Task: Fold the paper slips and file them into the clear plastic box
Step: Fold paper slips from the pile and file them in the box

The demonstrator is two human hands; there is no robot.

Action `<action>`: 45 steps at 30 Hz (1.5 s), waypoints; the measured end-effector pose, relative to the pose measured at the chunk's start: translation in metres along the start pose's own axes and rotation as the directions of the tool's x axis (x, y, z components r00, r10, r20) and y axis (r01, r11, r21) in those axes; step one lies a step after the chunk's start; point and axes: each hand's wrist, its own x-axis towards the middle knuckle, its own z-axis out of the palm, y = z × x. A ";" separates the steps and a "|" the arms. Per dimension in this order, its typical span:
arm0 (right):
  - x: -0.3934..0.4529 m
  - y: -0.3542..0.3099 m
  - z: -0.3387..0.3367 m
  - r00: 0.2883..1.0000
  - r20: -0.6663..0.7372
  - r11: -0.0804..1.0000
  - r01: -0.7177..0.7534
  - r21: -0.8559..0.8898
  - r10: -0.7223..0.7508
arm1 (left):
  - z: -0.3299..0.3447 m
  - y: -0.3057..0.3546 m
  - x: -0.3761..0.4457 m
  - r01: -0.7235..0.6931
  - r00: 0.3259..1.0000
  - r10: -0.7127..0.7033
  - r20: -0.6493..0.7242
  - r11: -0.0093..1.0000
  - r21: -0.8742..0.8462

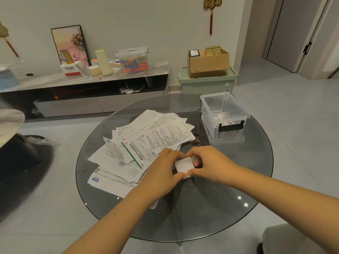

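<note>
Together, left hand (161, 173) and right hand (211, 162) pinch a folded slip (184, 165).

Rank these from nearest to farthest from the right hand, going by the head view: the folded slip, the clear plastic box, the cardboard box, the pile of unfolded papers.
1. Folded slip: pinched in the right hand itself.
2. Pile of unfolded papers: just left, on the glass table.
3. Clear plastic box: at the table's far right edge.
4. Cardboard box: off the table, on a green bin by the wall.
</note>
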 end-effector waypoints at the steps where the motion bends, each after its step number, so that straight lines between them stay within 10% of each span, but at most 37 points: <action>1: 0.000 0.000 0.001 1.000 0.003 1.000 -0.002 -0.030 0.002 | -0.001 0.000 0.001 0.023 1.000 -0.023 0.006 1.000 -0.015; 25: 0.005 0.008 -0.007 0.982 0.045 0.980 -0.188 0.068 0.185 | -0.006 0.004 0.017 0.218 0.971 -0.239 -0.032 0.927 -0.304; 34: -0.006 0.014 -0.040 0.941 -0.047 0.802 -0.312 -0.510 0.336 | -0.003 -0.008 0.025 0.072 0.965 0.024 -0.261 0.934 0.350; 45: -0.018 0.029 -0.059 0.918 -0.136 0.768 -0.387 -0.510 0.372 | -0.001 -0.009 0.032 0.189 0.975 -0.085 -0.204 0.800 0.570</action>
